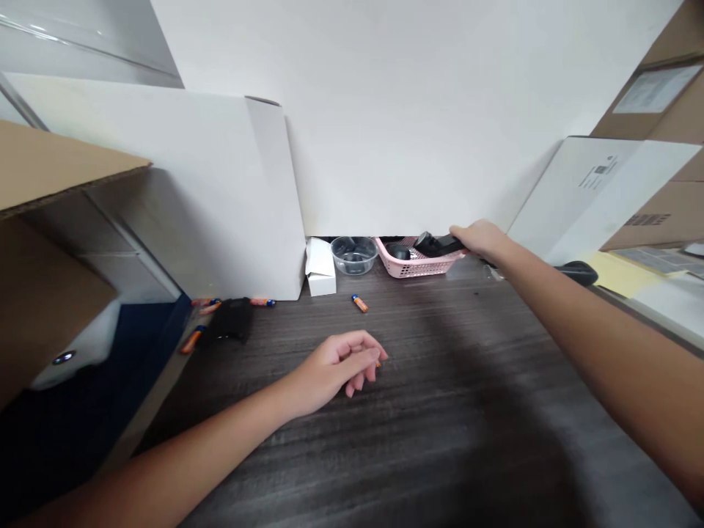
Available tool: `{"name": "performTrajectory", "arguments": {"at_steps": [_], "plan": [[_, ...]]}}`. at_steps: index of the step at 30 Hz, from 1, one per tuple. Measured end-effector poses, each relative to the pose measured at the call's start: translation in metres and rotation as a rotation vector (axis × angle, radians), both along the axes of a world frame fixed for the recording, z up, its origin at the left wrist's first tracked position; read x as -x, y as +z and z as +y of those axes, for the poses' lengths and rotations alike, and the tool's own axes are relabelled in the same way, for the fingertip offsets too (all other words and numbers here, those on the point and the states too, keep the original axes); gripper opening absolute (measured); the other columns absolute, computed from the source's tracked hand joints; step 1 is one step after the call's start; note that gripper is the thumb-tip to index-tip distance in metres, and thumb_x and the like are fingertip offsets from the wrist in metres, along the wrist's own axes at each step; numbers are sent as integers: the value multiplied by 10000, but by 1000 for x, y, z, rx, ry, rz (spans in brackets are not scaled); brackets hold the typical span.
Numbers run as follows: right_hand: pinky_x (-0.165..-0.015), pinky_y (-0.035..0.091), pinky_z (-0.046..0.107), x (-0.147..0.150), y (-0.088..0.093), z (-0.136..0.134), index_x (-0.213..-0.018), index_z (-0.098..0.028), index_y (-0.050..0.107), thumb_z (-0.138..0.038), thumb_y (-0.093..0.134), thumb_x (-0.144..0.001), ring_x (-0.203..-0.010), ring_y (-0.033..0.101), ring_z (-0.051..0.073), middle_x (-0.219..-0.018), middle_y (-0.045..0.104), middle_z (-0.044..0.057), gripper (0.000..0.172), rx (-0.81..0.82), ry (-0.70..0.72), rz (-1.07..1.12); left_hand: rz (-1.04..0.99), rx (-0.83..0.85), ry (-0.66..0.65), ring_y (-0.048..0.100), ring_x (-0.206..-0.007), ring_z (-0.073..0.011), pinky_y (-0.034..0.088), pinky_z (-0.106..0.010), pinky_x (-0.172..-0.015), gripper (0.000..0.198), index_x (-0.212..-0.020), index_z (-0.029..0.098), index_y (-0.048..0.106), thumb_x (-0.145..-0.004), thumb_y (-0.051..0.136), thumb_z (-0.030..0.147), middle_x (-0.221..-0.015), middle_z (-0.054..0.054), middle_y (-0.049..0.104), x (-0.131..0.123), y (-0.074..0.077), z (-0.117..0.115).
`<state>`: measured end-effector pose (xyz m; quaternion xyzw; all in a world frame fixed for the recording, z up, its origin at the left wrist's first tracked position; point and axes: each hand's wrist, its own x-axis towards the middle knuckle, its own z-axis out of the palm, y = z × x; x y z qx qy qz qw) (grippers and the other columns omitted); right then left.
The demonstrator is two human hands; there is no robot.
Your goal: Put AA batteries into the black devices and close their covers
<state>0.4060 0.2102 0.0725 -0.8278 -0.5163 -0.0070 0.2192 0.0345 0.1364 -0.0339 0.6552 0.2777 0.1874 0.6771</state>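
Note:
My right hand [479, 239] is closed around the end of a black flashlight [437, 246], whose head rests in or just over a pink plastic basket [421, 270]. Inside the basket lies a round black object [399, 252]. Over the table, my left hand [352, 365] is curled, thumb against fingers. A small orange bit of a battery [378, 364] shows at its fingertips; the rest is hidden. Beyond that hand, an orange and blue battery [359, 303] lies on the dark wood-grain table [418, 411].
A clear round bowl [354, 257] and a small white box [320, 271] stand left of the basket. Several batteries [262, 302] lie around a black object [228, 320] at left. White panels [407, 125] rise behind; cardboard boxes [654, 213] flank the right.

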Motion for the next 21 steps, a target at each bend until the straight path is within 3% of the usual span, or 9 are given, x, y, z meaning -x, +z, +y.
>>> {"name": "performTrajectory", "arguments": {"at_steps": [3, 4, 6, 8, 12, 16, 19, 21], "plan": [[-634, 423, 356, 25, -4, -35, -873, -140, 767, -461, 514, -943, -699, 650, 266, -732, 732, 139, 414, -112, -19, -21, -134, 86, 88, 592, -682, -132, 484, -229, -536, 444, -1134, 132, 719, -1027, 614, 549, -877, -62, 678, -2, -4, 3], [-640, 419, 351, 39, -9, -47, -929, -152, 773, -466, 532, -945, -719, 653, 261, -774, 748, 125, 396, -257, 14, -64, -177, 102, 115, 629, -737, -158, 510, -244, -555, 460, -1194, 130, 714, -1030, 605, 546, -936, -88, 695, -3, -4, 4], [-673, 436, 345, 73, -23, -70, -1065, -183, 780, -459, 581, -945, -758, 673, 254, -847, 774, 97, 361, -482, 130, -156, -248, 108, 152, 686, -870, -213, 567, -290, -627, 502, -1324, 134, 688, -1039, 589, 535, -1084, -138, 717, -3, -4, 4], [-695, 456, 340, 109, -41, -88, -1189, -216, 765, -394, 596, -964, -807, 699, 236, -939, 794, 73, 333, -596, 343, -261, -305, 101, 174, 705, -1004, -260, 603, -339, -719, 549, -1417, 151, 658, -1051, 562, 549, -1236, -176, 714, -2, -5, 4], [-631, 441, 362, 156, -76, -104, -1358, -156, 683, -403, 625, -1014, -714, 637, 215, -801, 730, 45, 427, -710, 778, -512, -418, 94, 168, 710, -1052, -276, 609, -379, -816, 559, -1342, 163, 733, -1067, 514, 598, -1273, -180, 739, -1, -9, 1], [-699, 486, 382, 167, -99, -108, -1469, -93, 577, -415, 685, -1014, -791, 633, 237, -824, 700, 50, 568, -755, 996, -512, -451, 136, 256, 721, -1101, -278, 586, -378, -918, 520, -1248, 168, 774, -1059, 547, 596, -1212, -139, 781, -1, -15, -2], [-756, 509, 370, 167, -107, -111, -1413, -144, 597, -391, 697, -1007, -886, 661, 242, -915, 717, 56, 485, -679, 1187, -421, -403, 137, 420, 704, -1194, -275, 538, -373, -1058, 441, -1233, 151, 769, -1024, 658, 524, -1219, -121, 791, -3, -12, -4], [-737, 505, 339, 167, -109, -112, -1220, -182, 639, -395, 717, -987, -832, 656, 207, -898, 708, 31, 325, -598, 1213, -225, -379, 143, 522, 723, -1160, -266, 539, -378, -1069, 425, -1257, 143, 747, -998, 716, 479, -1189, -112, 800, -5, -7, -4]]}}
